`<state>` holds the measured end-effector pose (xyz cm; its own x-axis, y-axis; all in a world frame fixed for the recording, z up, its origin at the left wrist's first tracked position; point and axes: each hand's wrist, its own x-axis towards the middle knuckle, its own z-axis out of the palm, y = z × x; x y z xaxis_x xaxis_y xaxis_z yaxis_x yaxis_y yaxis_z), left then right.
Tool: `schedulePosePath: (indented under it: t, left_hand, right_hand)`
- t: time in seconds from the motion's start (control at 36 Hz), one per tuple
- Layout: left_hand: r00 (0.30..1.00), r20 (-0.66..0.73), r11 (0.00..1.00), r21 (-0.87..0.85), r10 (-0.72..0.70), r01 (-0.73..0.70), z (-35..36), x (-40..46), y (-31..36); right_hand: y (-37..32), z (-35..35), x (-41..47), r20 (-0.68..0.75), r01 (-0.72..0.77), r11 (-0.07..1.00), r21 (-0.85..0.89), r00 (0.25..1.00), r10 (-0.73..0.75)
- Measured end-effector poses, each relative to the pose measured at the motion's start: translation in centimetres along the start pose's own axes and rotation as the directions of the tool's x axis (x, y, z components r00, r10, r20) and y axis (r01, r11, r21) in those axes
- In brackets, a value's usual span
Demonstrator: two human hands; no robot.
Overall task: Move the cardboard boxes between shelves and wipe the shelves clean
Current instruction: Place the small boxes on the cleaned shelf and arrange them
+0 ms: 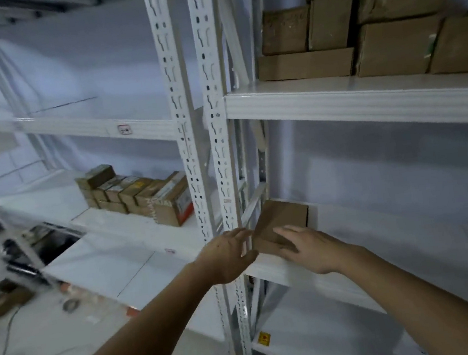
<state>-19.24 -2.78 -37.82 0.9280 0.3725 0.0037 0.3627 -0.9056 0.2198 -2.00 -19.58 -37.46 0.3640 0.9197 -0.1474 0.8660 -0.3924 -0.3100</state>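
White metal racking fills the room, two bays meeting at slotted uprights in the middle. On the far left the floor is blurred, with cables and dark clutter I cannot make out. The left bay's middle shelf carries a row of small labelled cartons; I count about eight, though the blur and the stacking make that uncertain.

At the uprights, the left hand is spread wide, fingers straight, its fingertips at or just short of the left edge of a single cardboard box. That box sits at the front left corner of the right bay's middle shelf. The right hand lies flat on the box's right side, fingers straight too, holding nothing yet.

To lift it well, I would bring both palms square onto opposite sides, press evenly, and draw the box straight forward so it clears the upright.

Above, the right bay's upper shelf holds seven stacked boxes that I can count, wedged closely together.
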Motion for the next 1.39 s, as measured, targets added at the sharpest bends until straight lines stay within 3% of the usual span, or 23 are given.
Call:
schedulePosePath:
  t: [0.19, 0.42, 0.78, 1.06, 1.39]
  left_hand:
    - [0.988, -0.065, 0.988, 0.053, -0.141, 0.145, -3.0, -7.4, -5.3]
    - [0.956, -0.106, 0.958, 0.049, -0.275, 0.281, -5.6, -14.4, -13.9]
    - [0.933, -0.050, 0.930, 0.073, -0.357, 0.359, -8.5, -23.4, -29.7]
    - [0.948, -0.017, 0.946, 0.065, -0.318, 0.318, -8.4, -20.8, -36.3]
    - [0.976, 0.009, 0.975, 0.062, -0.216, 0.215, -8.6, -8.5, -41.7]
  right_hand:
    - [-9.1, 0.9, 2.7, 0.031, 0.131, 0.991, 0.008, 0.991, -0.131]
    - [-20.1, 2.2, 5.9, 0.058, 0.262, 0.957, -0.128, 0.965, -0.257]
    - [-35.4, 7.8, 13.8, 0.069, 0.301, 0.948, -0.099, 0.953, -0.295]
    - [-38.2, 9.9, 19.0, 0.092, 0.263, 0.962, -0.073, 0.962, -0.256]
    - [-33.6, 8.6, 29.3, 0.008, 0.163, 0.986, -0.037, 0.987, -0.163]
